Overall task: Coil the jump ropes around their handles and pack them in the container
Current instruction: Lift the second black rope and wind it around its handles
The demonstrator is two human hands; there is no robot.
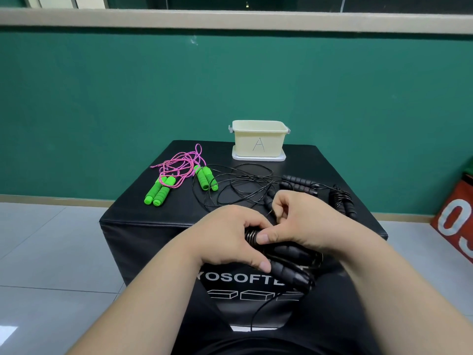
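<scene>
My left hand [230, 237] grips a pair of black foam handles [289, 265] with black rope coiled round them, at the near edge of the black box. My right hand [299, 221] pinches the thin black rope just above the coil, its thumb pressed on the wound turns. A loose end of that rope [261, 311] hangs down the box front. The cream container [259, 139] marked A stands open at the far edge. A pink rope with green handles [176, 175] lies loose at the left. A loose black rope [238, 185] and a coiled black rope [341, 201] lie on the right.
The black padded box [143, 213] stands on a grey tiled floor before a green wall. The container rests on its white lid [258, 157]. A red box with white numbers [455, 216] sits on the floor to the right.
</scene>
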